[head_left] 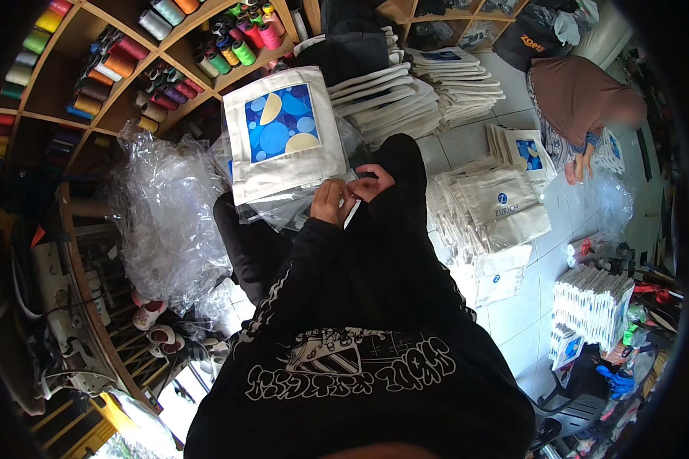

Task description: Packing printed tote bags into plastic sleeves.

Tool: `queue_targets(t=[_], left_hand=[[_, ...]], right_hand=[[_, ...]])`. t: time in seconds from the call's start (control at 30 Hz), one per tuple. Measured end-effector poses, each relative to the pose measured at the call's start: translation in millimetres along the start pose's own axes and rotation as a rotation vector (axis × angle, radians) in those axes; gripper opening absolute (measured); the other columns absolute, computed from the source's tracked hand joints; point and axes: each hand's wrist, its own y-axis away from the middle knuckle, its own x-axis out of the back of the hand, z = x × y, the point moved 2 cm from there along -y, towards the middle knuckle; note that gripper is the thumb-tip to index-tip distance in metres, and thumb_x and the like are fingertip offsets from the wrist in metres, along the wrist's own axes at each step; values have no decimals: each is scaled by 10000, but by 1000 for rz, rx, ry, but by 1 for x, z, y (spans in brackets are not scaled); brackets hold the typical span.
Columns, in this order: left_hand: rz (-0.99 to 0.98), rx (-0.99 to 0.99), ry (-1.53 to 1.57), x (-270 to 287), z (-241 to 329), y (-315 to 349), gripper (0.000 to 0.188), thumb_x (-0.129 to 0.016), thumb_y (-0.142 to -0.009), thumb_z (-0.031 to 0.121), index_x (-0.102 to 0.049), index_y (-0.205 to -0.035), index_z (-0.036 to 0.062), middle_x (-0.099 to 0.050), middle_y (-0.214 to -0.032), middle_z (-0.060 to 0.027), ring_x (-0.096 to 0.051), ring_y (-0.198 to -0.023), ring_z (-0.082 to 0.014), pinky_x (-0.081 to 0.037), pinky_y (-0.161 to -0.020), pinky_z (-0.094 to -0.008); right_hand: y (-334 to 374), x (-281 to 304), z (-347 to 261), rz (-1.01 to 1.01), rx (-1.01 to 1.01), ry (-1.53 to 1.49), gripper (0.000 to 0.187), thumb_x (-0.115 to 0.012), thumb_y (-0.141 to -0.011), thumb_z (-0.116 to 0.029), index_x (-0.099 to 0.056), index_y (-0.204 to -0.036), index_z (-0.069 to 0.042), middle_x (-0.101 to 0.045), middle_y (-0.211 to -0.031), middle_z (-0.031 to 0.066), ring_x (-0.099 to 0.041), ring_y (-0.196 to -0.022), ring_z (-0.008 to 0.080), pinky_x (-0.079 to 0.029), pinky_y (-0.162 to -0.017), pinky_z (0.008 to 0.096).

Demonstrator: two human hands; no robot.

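just above frame centre, holding left hand (pixel 330 203) and right hand (pixel 372 183) at clear plastic (pixel 282 212) under canvas bag (pixel 278 136), with curled fingers; cannot tell grip.

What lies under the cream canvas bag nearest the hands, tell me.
Clear plastic packaging shows past the lower edge and right side of the cream canvas bag. Whatever lies beneath its middle is covered and cannot be seen.

Ahead and left of the hands (pixel 333 203) stands a wooden cubbyhole shelf (pixel 158 53); pale tiled floor (pixel 513 329) spreads to their right; back and left glows a bright patch (pixel 179 405), perhaps daylight.
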Motion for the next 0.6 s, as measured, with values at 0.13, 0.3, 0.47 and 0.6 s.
queue_targets(t=[0.13,0.3,0.47,0.6], left_hand=[[19,59,115,0,1,0,204,-628,-639,-9,-499,-793,25,-530,-785,-117,-550,-718,-307,-452,-618,-361],[3,116,157,6,6,-4,191,-617,-649,-5,-499,-797,20,-523,-786,-131,-545,-712,-321,-452,-611,-364],[22,247,257,11,1,-6,170,-617,-646,21,-500,-769,22,-525,-730,-112,-556,-658,-286,-451,-581,-336],[29,312,229,23,-1,-7,156,-608,-638,24,-503,-752,29,-524,-699,-102,-549,-608,-254,-444,-563,-320]], right_hand=[[-1,2,1,-12,-33,-28,385,-602,-763,17,-394,-1087,28,-628,-876,184,-620,-828,208,-507,-744,311],[-3,4,7,-26,-26,-50,381,-595,-770,29,-391,-1091,21,-624,-870,182,-620,-825,216,-510,-751,325],[-3,4,6,-52,42,-113,389,-610,-777,-5,-395,-1100,10,-626,-837,155,-622,-775,185,-515,-702,296],[0,2,-1,-20,-22,-120,391,-614,-772,-5,-400,-1099,1,-624,-830,154,-622,-763,184,-515,-689,293]])
